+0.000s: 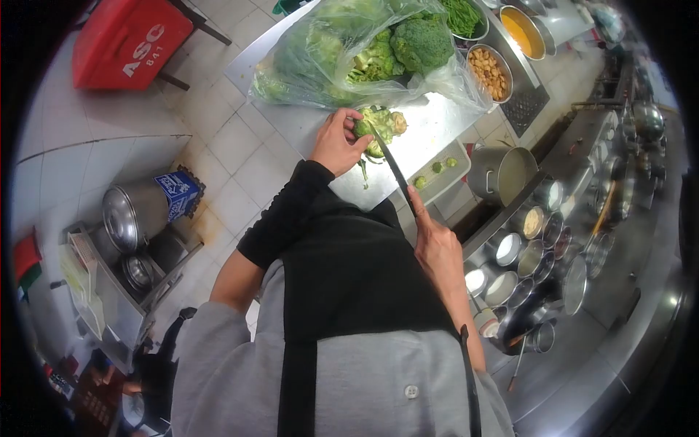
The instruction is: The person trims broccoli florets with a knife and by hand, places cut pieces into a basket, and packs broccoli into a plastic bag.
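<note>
My left hand [338,142] is closed on a broccoli head [378,127] that lies on the metal table [280,124], its thick stem pointing right. In my right hand [435,244] is the handle of a long dark knife [392,162]. The blade reaches up to the broccoli, its tip beside my left fingers. Just beyond, a clear plastic bag [306,54] of broccoli heads lies on the table. Small green florets [437,167] sit in a pale tray [457,172] right of the knife.
A bowl of brown chunks [489,73] and an orange-filled pot [522,33] stand at upper right. A large pot [511,175] is beside the tray. Many containers line the right counter. A red box [127,44] is upper left. Another person [156,382] is at lower left.
</note>
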A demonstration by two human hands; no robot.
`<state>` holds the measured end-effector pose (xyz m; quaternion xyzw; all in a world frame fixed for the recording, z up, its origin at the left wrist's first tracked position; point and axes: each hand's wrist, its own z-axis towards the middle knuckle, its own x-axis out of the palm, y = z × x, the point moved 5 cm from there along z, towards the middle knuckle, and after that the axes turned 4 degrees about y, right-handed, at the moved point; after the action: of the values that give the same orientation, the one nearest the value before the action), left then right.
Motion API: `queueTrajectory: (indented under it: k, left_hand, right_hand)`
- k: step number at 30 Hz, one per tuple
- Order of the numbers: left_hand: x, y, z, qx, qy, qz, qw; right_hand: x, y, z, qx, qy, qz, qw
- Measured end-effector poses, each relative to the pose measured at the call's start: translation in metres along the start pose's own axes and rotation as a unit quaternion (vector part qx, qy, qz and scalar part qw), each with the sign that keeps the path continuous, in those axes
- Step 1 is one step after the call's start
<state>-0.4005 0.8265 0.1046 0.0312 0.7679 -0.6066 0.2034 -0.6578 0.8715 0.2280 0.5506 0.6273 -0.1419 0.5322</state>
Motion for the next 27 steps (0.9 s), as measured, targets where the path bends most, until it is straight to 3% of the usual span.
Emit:
queueTrajectory:
  k: [16, 27]
  left_hand:
    - [0.004, -0.003, 0.003, -0.029, -0.011, 0.001, 1.000]
    - [-0.006, 0.007, 0.013, -0.043, -0.044, 0.007, 0.998]
  right_hand:
    - [0.000, 0.007, -0.001, 0.035, 0.040, -0.126, 0.991]
    - [0.006, 0.019, 0.050, 0.003, 0.043, -0.038, 0.998]
